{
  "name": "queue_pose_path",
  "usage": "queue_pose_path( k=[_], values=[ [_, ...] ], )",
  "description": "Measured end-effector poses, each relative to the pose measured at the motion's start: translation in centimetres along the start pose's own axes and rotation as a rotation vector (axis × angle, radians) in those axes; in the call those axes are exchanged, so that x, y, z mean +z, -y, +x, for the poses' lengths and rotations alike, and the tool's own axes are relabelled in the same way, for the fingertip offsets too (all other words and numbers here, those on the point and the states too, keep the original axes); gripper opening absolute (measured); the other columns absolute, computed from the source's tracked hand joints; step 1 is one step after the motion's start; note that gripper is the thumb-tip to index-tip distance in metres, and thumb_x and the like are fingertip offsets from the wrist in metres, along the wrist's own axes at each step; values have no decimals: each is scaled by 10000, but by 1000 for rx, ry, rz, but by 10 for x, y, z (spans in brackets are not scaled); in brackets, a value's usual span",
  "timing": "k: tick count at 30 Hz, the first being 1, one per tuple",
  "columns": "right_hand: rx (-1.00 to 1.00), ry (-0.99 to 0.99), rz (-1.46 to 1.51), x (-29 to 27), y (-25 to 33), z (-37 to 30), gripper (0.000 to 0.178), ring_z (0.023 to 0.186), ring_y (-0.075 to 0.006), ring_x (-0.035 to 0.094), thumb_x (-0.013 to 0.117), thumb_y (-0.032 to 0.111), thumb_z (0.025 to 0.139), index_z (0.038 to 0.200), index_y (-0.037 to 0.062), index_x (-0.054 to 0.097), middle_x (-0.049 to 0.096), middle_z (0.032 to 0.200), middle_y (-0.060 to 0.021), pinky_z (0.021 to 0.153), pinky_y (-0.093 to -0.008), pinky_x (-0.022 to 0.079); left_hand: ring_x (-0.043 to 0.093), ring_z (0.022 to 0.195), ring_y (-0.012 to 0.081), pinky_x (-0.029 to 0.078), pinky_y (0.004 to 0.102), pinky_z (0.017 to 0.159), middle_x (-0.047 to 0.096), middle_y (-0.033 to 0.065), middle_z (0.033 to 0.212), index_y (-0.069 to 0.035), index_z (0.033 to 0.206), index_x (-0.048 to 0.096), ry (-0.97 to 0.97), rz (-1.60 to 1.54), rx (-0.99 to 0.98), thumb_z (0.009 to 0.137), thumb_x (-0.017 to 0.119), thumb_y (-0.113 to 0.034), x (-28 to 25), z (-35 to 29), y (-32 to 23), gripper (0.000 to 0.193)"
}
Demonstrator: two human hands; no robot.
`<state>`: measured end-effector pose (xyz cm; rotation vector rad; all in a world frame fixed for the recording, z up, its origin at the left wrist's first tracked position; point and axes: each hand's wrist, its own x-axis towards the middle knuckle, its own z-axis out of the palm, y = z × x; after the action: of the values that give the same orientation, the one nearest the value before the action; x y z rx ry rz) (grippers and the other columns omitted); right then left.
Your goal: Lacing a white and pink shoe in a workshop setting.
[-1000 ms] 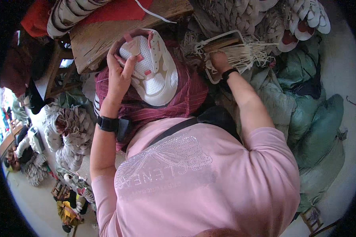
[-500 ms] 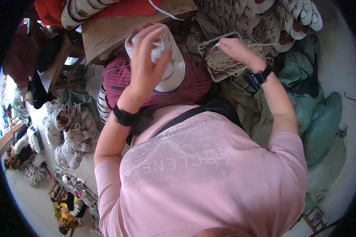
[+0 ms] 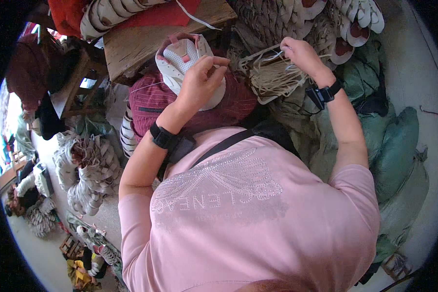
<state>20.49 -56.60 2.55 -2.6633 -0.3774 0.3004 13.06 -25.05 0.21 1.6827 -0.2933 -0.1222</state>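
A white shoe upper [image 3: 173,65] with a mesh tongue and a dusky pink lining rests on my lap, over maroon striped cloth [image 3: 148,104]. Above its near part is my left hand [image 3: 199,82], fingers loosely bent toward the right with a gap between thumb and forefinger. Nothing shows between them. To the right, my right hand [image 3: 302,57] pinches a white shoelace [image 3: 271,59] above a wire-rimmed tray [image 3: 265,101]. A pile of cream shoelaces [image 3: 277,80] lies in that tray.
A worn wooden bench [image 3: 146,46] stands ahead, with red cloth [image 3: 153,19] and a stack of striped shoe parts on it. Bundled shoe uppers [image 3: 277,19] hang together at the far right. Green sacks [image 3: 396,146] lie on the right; a grey-white bundle [image 3: 87,170] sits on the left floor.
My left hand has moved right and down across the upper, its spread fingers now bent. The right hand has risen slightly to the right, drawing out more of the white shoelace.
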Motion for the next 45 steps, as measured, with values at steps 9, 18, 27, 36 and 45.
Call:
queue_pose_path(
  k=[9,18,27,36,45],
  values=[
    [-230,-77,-135,2,-29,6,187,816,-359,620,507,49,884,1048,28,594,641,876,-176,741,-416,487,495,701,125,413,259,621,568,60,837,-7,1040,664,-3,86,90,897,620,-59,0,5,7,159],
    [-180,-90,-92,-9,-12,6,104,870,-340,563,558,81,853,933,31,603,603,856,-121,765,-416,461,557,817,82,457,213,724,586,8,901,2,1108,635,79,140,16,967,545,-57,-6,4,3,177],
    [-190,-120,-306,-19,-9,4,94,876,-350,585,640,154,807,854,87,686,604,841,-125,754,-448,474,601,784,187,469,285,682,622,114,883,7,1020,662,22,116,58,903,602,-56,-3,4,-1,146],
    [-287,-206,-217,-13,-27,9,189,806,-345,608,638,234,843,895,57,675,654,864,-118,742,-429,485,603,801,181,473,284,701,616,108,892,3,1026,662,21,98,84,907,596,-54,-2,2,1,147],
    [-254,134,744,-35,74,-9,167,756,-38,506,534,201,997,995,41,581,564,840,32,702,-189,425,590,849,102,479,241,740,608,59,945,-39,1259,542,85,-11,31,913,616,-70,6,7,-22,355]
  ],
)
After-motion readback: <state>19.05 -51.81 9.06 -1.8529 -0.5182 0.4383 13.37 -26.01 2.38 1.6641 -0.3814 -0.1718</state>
